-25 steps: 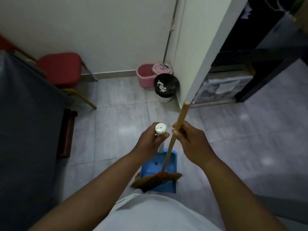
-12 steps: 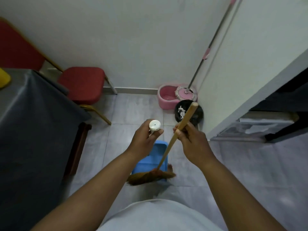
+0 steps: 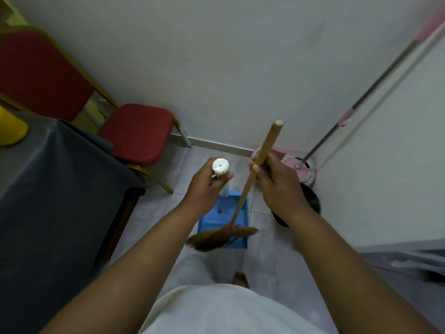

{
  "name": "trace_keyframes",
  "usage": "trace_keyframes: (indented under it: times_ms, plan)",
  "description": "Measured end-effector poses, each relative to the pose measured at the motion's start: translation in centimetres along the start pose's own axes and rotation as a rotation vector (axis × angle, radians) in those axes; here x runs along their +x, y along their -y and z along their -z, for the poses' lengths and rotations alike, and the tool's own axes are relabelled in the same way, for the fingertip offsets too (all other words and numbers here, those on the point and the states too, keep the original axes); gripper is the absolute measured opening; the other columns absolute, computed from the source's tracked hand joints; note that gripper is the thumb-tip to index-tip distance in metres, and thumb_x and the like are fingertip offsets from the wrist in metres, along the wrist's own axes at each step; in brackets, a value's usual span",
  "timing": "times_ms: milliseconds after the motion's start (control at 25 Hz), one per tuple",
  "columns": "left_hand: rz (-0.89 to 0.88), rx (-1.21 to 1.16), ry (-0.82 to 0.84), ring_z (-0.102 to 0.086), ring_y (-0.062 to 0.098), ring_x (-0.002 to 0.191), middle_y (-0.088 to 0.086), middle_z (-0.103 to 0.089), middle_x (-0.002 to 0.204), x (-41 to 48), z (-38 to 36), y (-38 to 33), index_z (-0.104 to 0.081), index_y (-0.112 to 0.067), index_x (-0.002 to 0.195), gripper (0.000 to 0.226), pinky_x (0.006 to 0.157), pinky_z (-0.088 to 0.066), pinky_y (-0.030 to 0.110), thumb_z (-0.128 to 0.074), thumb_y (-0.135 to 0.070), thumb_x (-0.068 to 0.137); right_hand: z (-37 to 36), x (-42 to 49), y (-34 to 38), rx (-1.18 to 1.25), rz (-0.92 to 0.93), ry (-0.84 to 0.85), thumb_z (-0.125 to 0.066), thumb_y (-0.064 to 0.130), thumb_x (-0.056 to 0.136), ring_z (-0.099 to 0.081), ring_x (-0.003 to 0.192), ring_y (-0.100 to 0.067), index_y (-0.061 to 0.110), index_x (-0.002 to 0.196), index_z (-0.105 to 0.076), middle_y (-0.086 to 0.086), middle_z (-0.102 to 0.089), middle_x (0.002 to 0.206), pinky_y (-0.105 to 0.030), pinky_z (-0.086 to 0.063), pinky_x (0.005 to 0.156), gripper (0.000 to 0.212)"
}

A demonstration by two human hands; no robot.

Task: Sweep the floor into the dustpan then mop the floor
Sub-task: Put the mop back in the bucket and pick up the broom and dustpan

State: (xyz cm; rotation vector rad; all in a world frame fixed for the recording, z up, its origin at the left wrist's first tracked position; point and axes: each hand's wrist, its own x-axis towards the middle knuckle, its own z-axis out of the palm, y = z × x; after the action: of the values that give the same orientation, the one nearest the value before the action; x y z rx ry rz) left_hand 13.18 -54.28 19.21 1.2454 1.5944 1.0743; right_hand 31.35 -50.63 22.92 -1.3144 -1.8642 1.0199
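1. The left hand (image 3: 204,185) is clenched round the top of the dustpan's upright handle (image 3: 220,166), a smooth white plastic tube with a rounded cap, thumb pressed under the cap.
2. The right hand (image 3: 277,186) grasps the broom (image 3: 244,197) high on its stick, a plain round pale wooden pole that leans across towards the pan.
3. Below both hands the dustpan (image 3: 213,220) is a shallow, square-cornered tray of glossy blue plastic; whether it rests on the floor or hangs just above it I cannot tell.
4. The broom's head (image 3: 216,237), a flat fan of brown, straw-like bristles, lies across the pan's open mouth. One small dark speck shows inside the tray.
5. Judging from that, sweeping looks close to finished: the last debris is being drawn in, and the pan probably needs emptying.
6. The floor (image 3: 154,227) is pale grey glazed tile with thin grout lines; no loose dirt is plain on it.
7. A round black bin (image 3: 311,201) sits just behind the right wrist.
8. Mopping seems wholly left: the mop (image 3: 344,118), a thin metal pole with pink bands, stands untouched in its pink plastic bucket (image 3: 307,177) in the corner.
9. Left of the hands, a counter (image 3: 48,189) under dark, slightly shiny cloth, and a red padded chair (image 3: 137,131) with gold metal legs.
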Motion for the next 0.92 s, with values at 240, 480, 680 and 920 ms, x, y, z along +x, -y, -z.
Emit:
trace_keyframes:
  times_ms: [240,480,680,920]
  plan:
    - [0.046,-0.044,0.067,-0.058,0.01,0.096,0.003,-0.064,0.104,12.0,-0.3,1.0,-0.059,-0.013,0.112,0.021,0.079,-0.045,0.011,-0.065,-0.019,0.093,-0.2,10.7,-2.5,-0.096,-0.04,-0.036,-0.052,0.021,0.098,-0.062,0.082,-0.005,0.019,0.099,-0.061,0.002,-0.067,0.088,-0.012,-0.046,0.069,0.009]
    - [0.042,-0.034,0.164,-0.06,0.007,0.095,-0.004,-0.064,0.101,24.1,1.1,0.6,-0.06,-0.015,0.114,0.024,0.082,-0.045,0.015,-0.066,-0.021,0.092,-0.2,21.0,-3.0,-0.126,-0.091,-0.067,-0.051,0.023,0.098,-0.061,0.082,0.001,0.027,0.101,-0.059,0.005,-0.069,0.09,-0.005,-0.042,0.069,0.01]
    - [0.086,0.05,0.182,-0.058,0.005,0.09,-0.006,-0.063,0.097,31.8,0.4,1.8,-0.059,-0.011,0.115,0.026,0.075,-0.043,0.008,-0.067,-0.02,0.092,-0.5,28.1,-6.7,-0.107,-0.188,-0.06,-0.051,0.024,0.097,-0.064,0.086,-0.011,0.022,0.106,-0.06,0.0,-0.069,0.095,-0.025,-0.05,0.076,0.012]
    - [0.256,0.079,0.159,-0.059,0.014,0.102,0.005,-0.064,0.113,38.5,-1.2,5.2,-0.057,-0.017,0.124,0.034,0.061,-0.045,0.0,-0.067,-0.022,0.092,-1.4,35.3,-13.0,-0.031,-0.247,0.069,-0.052,0.021,0.097,-0.064,0.093,-0.018,0.018,0.106,-0.062,-0.002,-0.068,0.099,-0.035,-0.052,0.081,0.013]
